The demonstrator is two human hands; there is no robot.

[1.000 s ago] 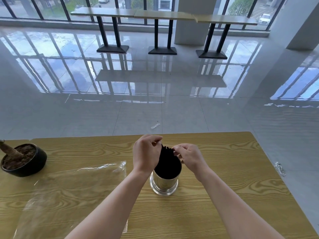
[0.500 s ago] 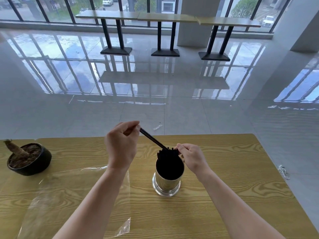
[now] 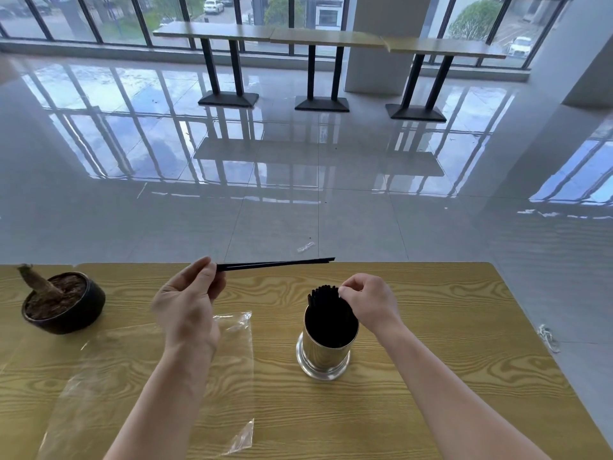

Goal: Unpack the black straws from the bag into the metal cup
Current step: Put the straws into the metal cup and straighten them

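A shiny metal cup (image 3: 325, 355) stands upright on the wooden table (image 3: 447, 376), packed with a bundle of black straws (image 3: 326, 308) that stick out above its rim. My right hand (image 3: 368, 302) pinches the top of that bundle at its right side. My left hand (image 3: 190, 302) is raised to the left of the cup and pinches a couple of loose black straws (image 3: 275, 264) by one end; they lie nearly level and point right, clear of the cup. The clear plastic bag (image 3: 149, 386) lies flat and empty-looking under my left forearm.
A dark round pot (image 3: 66, 310) with soil and a cut stump sits at the table's far left. The table's far edge runs just behind my hands and its right edge falls off beyond the cup. Glossy tiled floor and high tables lie beyond.
My left hand has drawn a couple of straws out of the cup's bundle, up and to the left, and turned them nearly level. My right hand has stayed on the bundle's top.
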